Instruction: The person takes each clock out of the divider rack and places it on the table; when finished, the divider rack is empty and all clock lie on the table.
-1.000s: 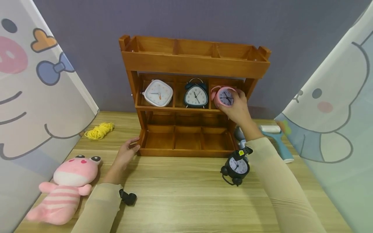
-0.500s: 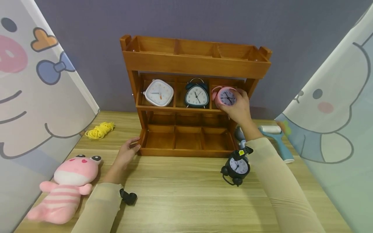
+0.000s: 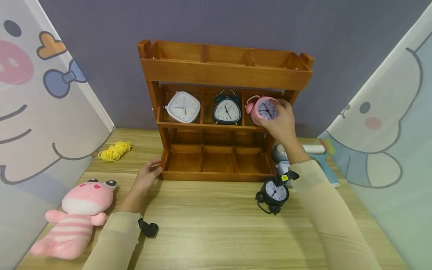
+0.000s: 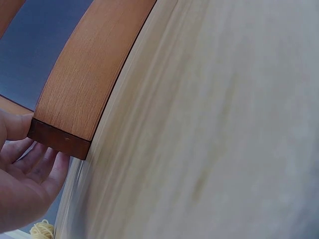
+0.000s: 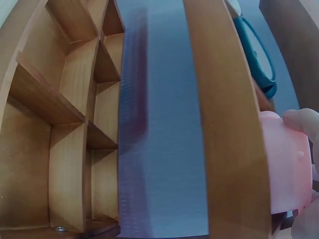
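My right hand (image 3: 282,119) grips a pink twin-bell alarm clock (image 3: 266,108), its face tilted outward, in the right compartment of the wooden shelf's (image 3: 216,176) middle tier. In the right wrist view, the pink clock (image 5: 286,164) shows beside the tier's front board (image 5: 224,124), partly hidden by fingers. My left hand (image 3: 145,178) holds the shelf's lower left corner; the left wrist view shows thumb and fingers about the board's end (image 4: 60,139). A white square clock (image 3: 183,107) stands in the middle tier's left compartment, a dark teal triangular clock (image 3: 227,111) in its middle one.
A black twin-bell clock (image 3: 275,191) lies on the table (image 3: 209,225) by the shelf's front right corner. Right of the shelf lie a blue-handled lint roller (image 3: 324,165) and partly hidden grey-blue items. On the left are yellow cord (image 3: 116,151) and a pink plush frog (image 3: 79,221).
My right hand has moved slightly right and up with the pink clock, which now sits a little farther from the teal clock. My left hand stays at the shelf corner.
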Available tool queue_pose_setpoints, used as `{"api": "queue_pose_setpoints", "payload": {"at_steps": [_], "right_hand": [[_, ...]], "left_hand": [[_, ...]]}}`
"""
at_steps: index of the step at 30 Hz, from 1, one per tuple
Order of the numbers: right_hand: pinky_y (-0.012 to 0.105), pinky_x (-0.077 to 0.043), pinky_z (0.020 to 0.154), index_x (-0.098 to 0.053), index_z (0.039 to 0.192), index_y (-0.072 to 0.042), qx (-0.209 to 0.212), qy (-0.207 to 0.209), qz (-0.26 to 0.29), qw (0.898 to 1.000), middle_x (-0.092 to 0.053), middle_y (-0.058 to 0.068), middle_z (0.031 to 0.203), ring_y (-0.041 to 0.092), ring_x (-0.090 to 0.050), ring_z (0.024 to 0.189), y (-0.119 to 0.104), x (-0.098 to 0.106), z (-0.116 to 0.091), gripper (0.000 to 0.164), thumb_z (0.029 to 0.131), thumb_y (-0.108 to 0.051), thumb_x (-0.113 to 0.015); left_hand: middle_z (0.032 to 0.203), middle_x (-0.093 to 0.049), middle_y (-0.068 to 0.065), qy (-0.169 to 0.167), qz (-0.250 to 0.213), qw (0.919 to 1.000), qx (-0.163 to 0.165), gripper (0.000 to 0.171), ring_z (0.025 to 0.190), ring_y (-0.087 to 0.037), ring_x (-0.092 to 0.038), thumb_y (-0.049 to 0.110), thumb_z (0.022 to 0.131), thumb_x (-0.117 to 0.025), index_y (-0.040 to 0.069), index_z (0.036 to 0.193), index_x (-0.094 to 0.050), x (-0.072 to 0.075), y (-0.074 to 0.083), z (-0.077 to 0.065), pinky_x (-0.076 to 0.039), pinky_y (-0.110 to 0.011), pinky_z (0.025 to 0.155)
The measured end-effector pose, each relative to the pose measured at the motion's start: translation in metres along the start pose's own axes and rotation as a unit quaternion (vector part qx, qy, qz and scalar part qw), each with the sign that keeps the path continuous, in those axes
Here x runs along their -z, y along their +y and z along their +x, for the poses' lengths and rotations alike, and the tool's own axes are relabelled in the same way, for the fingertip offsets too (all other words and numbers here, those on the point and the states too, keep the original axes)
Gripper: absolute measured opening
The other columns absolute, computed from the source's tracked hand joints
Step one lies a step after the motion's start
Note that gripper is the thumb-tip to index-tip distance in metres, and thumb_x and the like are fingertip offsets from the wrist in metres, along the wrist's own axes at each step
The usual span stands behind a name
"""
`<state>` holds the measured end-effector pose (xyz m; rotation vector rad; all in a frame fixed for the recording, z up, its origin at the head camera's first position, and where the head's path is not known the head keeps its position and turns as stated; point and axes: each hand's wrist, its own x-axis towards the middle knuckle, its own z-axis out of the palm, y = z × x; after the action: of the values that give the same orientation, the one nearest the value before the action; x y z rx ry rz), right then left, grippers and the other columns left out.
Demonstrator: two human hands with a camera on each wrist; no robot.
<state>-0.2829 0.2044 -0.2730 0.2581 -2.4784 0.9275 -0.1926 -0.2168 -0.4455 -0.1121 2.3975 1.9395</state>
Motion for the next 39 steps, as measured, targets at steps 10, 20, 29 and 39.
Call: {"api": "queue_pose_setpoints", "payload": {"at_steps": [10,20,29,39], "right_hand": [[0.052,-0.033,0.102,-0.056,0.136,-0.001,0.01,0.016,0.008,1.0,-0.041,0.019,0.141,0.035,-0.039,0.126,-0.008,0.011,-0.009,0.075,0.074,-0.031,-0.084],[0.055,-0.035,0.097,-0.058,0.135,-0.003,0.023,-0.01,0.027,0.999,-0.044,0.017,0.138,0.035,-0.04,0.123,-0.014,0.021,-0.033,0.073,0.073,-0.027,-0.086],[0.061,-0.037,0.095,-0.057,0.136,-0.002,0.023,-0.067,0.023,0.997,-0.041,0.015,0.143,0.038,-0.039,0.125,-0.013,0.027,-0.06,0.073,0.073,-0.028,-0.085],[0.06,-0.043,0.089,-0.057,0.135,-0.004,0.03,-0.116,0.032,0.992,-0.043,0.015,0.14,0.039,-0.042,0.117,-0.004,0.019,-0.099,0.072,0.073,-0.026,-0.086]], "left_hand": [[0.152,-0.025,-0.026,0.001,-0.006,1.0,0.001,0.048,0.133,-0.041,-0.034,0.003,0.103,-0.045,-0.004,0.149,-0.031,-0.001,0.004,-0.002,-0.034,-0.05,0.105],[0.151,-0.027,-0.026,0.004,0.001,1.0,0.001,0.047,0.132,-0.04,-0.036,0.003,0.103,-0.044,-0.003,0.149,-0.033,0.001,-0.001,0.001,-0.036,-0.049,0.104],[0.15,-0.028,-0.027,0.005,-0.007,1.0,0.005,0.048,0.131,-0.04,-0.036,0.004,0.103,-0.045,-0.003,0.149,-0.032,0.0,0.003,0.0,-0.035,-0.049,0.104],[0.15,-0.028,-0.027,0.004,-0.007,0.9999,0.009,0.048,0.132,-0.04,-0.036,0.004,0.103,-0.045,-0.003,0.149,-0.031,-0.001,0.003,-0.001,-0.034,-0.049,0.105]]}}
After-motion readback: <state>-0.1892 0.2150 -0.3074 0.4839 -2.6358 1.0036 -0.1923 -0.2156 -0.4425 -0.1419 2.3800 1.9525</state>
